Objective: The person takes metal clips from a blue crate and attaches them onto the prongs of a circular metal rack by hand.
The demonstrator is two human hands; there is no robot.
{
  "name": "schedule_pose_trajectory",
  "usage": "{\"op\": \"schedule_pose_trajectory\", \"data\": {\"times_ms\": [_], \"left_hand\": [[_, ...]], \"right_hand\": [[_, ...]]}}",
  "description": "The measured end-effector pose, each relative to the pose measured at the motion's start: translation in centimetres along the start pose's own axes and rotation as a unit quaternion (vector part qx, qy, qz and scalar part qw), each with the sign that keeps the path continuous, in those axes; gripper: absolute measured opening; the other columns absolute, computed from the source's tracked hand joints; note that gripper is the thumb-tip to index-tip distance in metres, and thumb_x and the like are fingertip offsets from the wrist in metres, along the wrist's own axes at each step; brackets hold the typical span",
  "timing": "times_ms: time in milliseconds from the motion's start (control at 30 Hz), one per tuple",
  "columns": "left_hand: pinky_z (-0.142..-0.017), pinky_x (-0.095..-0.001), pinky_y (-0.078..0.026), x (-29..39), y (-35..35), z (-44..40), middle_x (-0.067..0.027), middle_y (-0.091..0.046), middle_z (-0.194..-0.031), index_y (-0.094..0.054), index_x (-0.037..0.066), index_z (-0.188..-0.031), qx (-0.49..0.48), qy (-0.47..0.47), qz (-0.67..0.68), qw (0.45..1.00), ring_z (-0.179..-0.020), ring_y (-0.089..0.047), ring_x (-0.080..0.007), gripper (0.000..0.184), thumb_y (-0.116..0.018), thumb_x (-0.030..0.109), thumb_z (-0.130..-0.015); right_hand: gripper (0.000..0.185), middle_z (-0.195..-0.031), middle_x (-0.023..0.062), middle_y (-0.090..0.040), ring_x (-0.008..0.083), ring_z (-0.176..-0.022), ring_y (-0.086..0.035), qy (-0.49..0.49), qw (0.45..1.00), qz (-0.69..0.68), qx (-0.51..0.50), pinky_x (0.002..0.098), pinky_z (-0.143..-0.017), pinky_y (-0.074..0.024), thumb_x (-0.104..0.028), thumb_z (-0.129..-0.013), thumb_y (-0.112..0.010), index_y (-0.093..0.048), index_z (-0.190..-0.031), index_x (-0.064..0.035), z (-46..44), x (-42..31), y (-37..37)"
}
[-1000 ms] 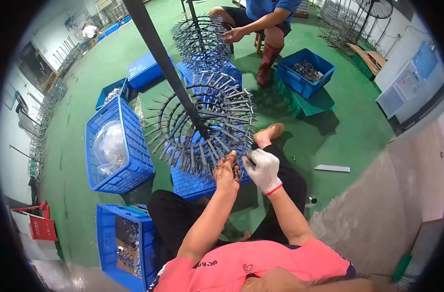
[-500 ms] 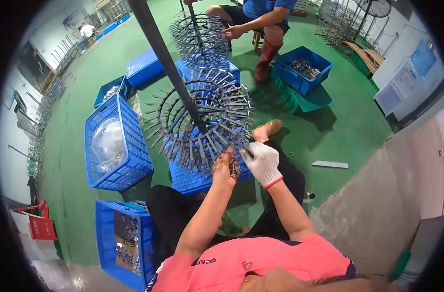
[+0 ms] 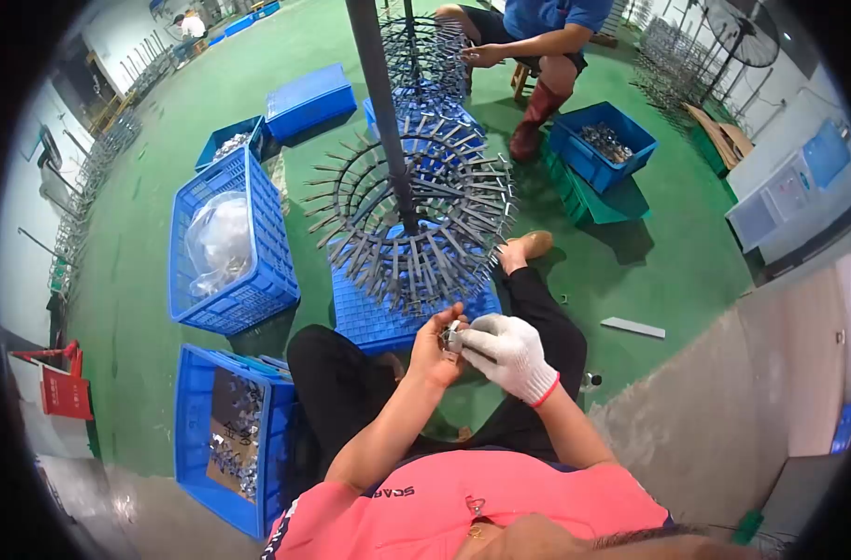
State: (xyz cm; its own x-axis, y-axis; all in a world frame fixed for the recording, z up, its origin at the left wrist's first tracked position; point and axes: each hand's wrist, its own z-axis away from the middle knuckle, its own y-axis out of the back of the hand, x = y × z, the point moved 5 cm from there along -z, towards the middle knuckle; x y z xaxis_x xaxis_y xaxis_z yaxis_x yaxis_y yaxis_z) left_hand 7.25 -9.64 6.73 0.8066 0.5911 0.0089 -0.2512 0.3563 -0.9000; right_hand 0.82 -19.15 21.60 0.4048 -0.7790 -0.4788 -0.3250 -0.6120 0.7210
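Cupped and partly closed, the bare left hand (image 3: 436, 353) holds small shiny metal pieces (image 3: 451, 337); the right hand in a white knitted glove (image 3: 511, 355) has its fingertips at them, though whether it grips one cannot be told. Both hands are just beside the near edge of a dark metal rack (image 3: 446, 273), whose prong-covered rings circle a tall pole, slightly tilted, above a blue plastic crate (image 3: 351, 322). To the left is a large blue slatted crate (image 3: 275, 273) containing a clear plastic bag (image 3: 222, 233). Nearer, also on the left, a blue bin (image 3: 281, 448) holds brown cardboard and scattered metal bits (image 3: 229, 455). At the far side, a co-worker in a blue shirt (image 3: 548, 19) has one hand at a second pronged rack (image 3: 425, 56). On the far right, a smaller blue bin (image 3: 584, 165) contains metal parts (image 3: 605, 142). A white strip (image 3: 633, 328) lies on the green floor (image 3: 677, 243), nearer on the right.
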Motion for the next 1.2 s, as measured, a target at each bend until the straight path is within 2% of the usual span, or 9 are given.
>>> {"op": "schedule_pose_trajectory", "data": {"times_ms": [100, 367, 500, 767, 900, 1033, 1067, 1167, 1200], "left_hand": [[-0.074, -0.0367, -0.056, 0.1, -0.2, 0.9, -0.0091, -0.067, -0.086, -0.065, 0.005, -0.100, 0.063, -0.004, -0.004, 0.998, -0.078, -0.066, -0.0209, 0.018, -0.058, 0.019, -0.090], [-0.081, -0.0385, -0.054, -0.6, 0.9, 1.1, -0.0077, -0.065, -0.086, -0.066, 0.005, -0.098, 0.149, -0.008, -0.023, 0.989, -0.081, -0.064, -0.0218, 0.013, -0.060, 0.009, -0.087], [-0.083, -0.0404, -0.054, -0.6, 0.7, 0.8, -0.0087, -0.066, -0.088, -0.065, 0.006, -0.101, 0.125, -0.017, -0.027, 0.992, -0.083, -0.064, -0.0231, 0.016, -0.060, 0.006, -0.086], [-0.084, -0.0431, -0.054, -1.2, 0.5, 0.7, -0.0083, -0.067, -0.091, -0.067, 0.009, -0.102, 0.045, 0.031, 0.019, 0.998, -0.089, -0.065, -0.0233, 0.014, -0.063, 0.011, -0.089], [-0.086, -0.0454, -0.053, -1.6, -0.6, 1.0, -0.0106, -0.068, -0.099, -0.066, 0.008, -0.106, -0.036, 0.054, 0.030, 0.997, -0.093, -0.065, -0.0257, 0.018, -0.060, 0.016, -0.091], [-0.089, -0.0483, -0.051, -1.3, 1.3, 0.3, -0.0149, -0.067, -0.106, -0.066, 0.007, -0.108, -0.073, 0.079, 0.083, 0.991, -0.102, -0.063, -0.0306, 0.022, -0.058, 0.019, -0.091], [-0.091, -0.0493, -0.049, -1.1, 1.5, 0.4, -0.0153, -0.067, -0.105, -0.066, 0.006, -0.107, -0.092, 0.088, 0.101, 0.987, -0.102, -0.062, -0.0316, 0.023, -0.056, 0.020, -0.091], [-0.088, -0.0507, -0.052, -0.9, 1.0, 0.4, -0.0164, -0.066, -0.106, -0.062, 0.006, -0.111, -0.032, 0.040, 0.076, 0.996, -0.099, -0.063, -0.0309, 0.026, -0.054, 0.021, -0.092], [-0.091, -0.0504, -0.050, -0.8, 1.0, 0.1, -0.0166, -0.066, -0.106, -0.062, 0.005, -0.110, -0.032, 0.028, 0.065, 0.997, -0.100, -0.063, -0.0319, 0.025, -0.054, 0.021, -0.092]], "right_hand": [[0.022, -0.086, 0.0050, -0.063, 0.0249, -0.071, -0.063, -0.040, 0.998, -0.028, -0.029, 0.0354, -0.060, -0.0503, -0.016, -0.072, -0.073, -0.069, -0.093, -0.0145, 0.0, 0.6, -0.6], [0.020, -0.081, 0.0052, -0.063, 0.0244, -0.066, -0.062, -0.026, 0.998, 0.022, -0.052, 0.0346, -0.058, -0.0488, -0.017, -0.071, -0.073, -0.069, -0.091, -0.0150, 0.2, -0.1, -1.5], [0.020, -0.081, 0.0044, -0.063, 0.0235, -0.065, -0.062, -0.018, 0.999, 0.029, -0.035, 0.0342, -0.058, -0.0484, -0.017, -0.071, -0.073, -0.069, -0.091, -0.0144, 0.2, -0.1, -1.3], [0.019, -0.079, 0.0054, -0.064, 0.0237, -0.064, -0.062, -0.044, 0.997, 0.006, 0.058, 0.0334, -0.058, -0.0485, -0.012, -0.072, -0.073, -0.071, -0.091, -0.0114, 0.5, -0.8, -1.9], [0.019, -0.083, 0.0075, -0.066, 0.0251, -0.068, -0.064, -0.042, 0.998, 0.001, 0.055, 0.0344, -0.061, -0.0498, -0.010, -0.071, -0.073, -0.070, -0.090, -0.0097, 0.5, -1.1, -2.1], [0.022, -0.088, 0.0100, -0.067, 0.0293, -0.075, -0.065, -0.025, 0.994, -0.082, 0.073, 0.0351, -0.066, -0.0516, -0.002, -0.069, -0.068, -0.070, -0.090, -0.0085, 0.2, -0.6, -1.5], [0.024, -0.094, 0.0095, -0.066, 0.0296, -0.085, -0.064, -0.052, 0.994, -0.085, 0.051, 0.0372, -0.073, -0.0513, -0.003, -0.069, -0.064, -0.068, -0.091, -0.0100, 0.5, -0.5, -1.5], [0.023, -0.100, 0.0077, -0.065, 0.0298, -0.091, -0.062, -0.040, 0.998, -0.034, -0.018, 0.0384, -0.077, -0.0500, -0.005, -0.068, -0.066, -0.068, -0.090, -0.0115, 0.0, -1.6, -1.1], [0.023, -0.104, 0.0059, -0.063, 0.0296, -0.094, -0.060, -0.051, 0.998, -0.025, -0.039, 0.0389, -0.080, -0.0483, -0.007, -0.069, -0.068, -0.068, -0.091, -0.0131, 0.3, -1.4, -1.5]]}}
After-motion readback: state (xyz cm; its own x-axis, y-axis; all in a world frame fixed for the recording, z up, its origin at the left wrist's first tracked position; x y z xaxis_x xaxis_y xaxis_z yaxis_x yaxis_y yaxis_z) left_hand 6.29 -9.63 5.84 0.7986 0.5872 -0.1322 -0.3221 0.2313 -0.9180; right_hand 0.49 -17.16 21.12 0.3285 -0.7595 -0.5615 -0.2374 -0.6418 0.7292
